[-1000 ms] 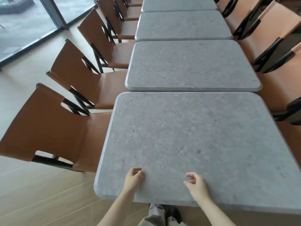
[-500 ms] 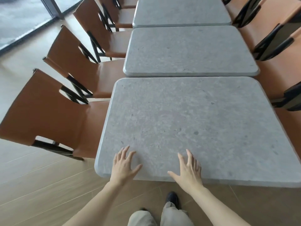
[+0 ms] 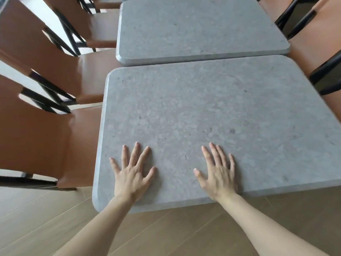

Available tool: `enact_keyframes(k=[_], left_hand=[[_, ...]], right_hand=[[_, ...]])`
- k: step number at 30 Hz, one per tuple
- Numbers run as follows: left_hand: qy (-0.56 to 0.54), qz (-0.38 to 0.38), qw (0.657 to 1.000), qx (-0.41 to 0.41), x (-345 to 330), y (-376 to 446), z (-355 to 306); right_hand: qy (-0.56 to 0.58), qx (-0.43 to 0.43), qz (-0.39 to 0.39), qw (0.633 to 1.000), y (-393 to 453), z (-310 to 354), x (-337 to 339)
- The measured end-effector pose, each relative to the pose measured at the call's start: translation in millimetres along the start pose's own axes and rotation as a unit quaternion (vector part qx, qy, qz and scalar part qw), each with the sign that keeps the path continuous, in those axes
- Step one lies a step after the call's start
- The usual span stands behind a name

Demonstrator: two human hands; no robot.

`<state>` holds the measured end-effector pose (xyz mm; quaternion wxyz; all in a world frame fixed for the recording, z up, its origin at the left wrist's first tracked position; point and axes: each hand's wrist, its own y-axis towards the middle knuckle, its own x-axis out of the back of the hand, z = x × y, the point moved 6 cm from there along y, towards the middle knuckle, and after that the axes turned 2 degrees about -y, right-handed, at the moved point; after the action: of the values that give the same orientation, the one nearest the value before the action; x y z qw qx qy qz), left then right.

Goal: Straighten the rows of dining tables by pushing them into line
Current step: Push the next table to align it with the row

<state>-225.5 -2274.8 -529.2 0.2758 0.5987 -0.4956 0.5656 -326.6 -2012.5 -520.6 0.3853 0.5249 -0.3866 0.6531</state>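
Note:
The nearest grey stone dining table [image 3: 212,111] fills the middle of the head view, its far edge close against the second grey table [image 3: 199,28] beyond it. The near table's left edge juts a little further left than the second table's. My left hand [image 3: 132,172] lies flat on the near table's top by its front edge, fingers spread. My right hand [image 3: 218,170] lies flat beside it, to the right, fingers straight. Both arms are stretched forward.
Brown leather chairs with black frames [image 3: 46,137] line the left side, seats tucked against the tables. More brown chairs [image 3: 317,52] stand along the right. Wooden floor [image 3: 166,235] lies below the table's front edge.
My hands went from loosely curled at the front edge to flat with spread fingers further onto the top. The view has tilted down and moved closer to the table.

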Motion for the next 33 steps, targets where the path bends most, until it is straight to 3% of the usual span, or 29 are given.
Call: enact_keyframes(k=[6,10,15,33], left_hand=[[0.0,-0.002,1.0,-0.008,1,-1,0],[-0.013,-0.045,0.999,0.0,5,-3,1],[0.006,-0.067,0.998,0.019,0,-2,5],[0.026,-0.052,0.998,0.003,-1,6,8]], right_hand=[[0.028,-0.018,-0.031,0.999,-2,-3,-1],[0.062,-0.037,-0.082,0.994,-5,-3,4],[0.015,-0.049,-0.003,0.999,-2,-1,1],[-0.014,-0.055,-0.012,0.998,2,1,-1]])
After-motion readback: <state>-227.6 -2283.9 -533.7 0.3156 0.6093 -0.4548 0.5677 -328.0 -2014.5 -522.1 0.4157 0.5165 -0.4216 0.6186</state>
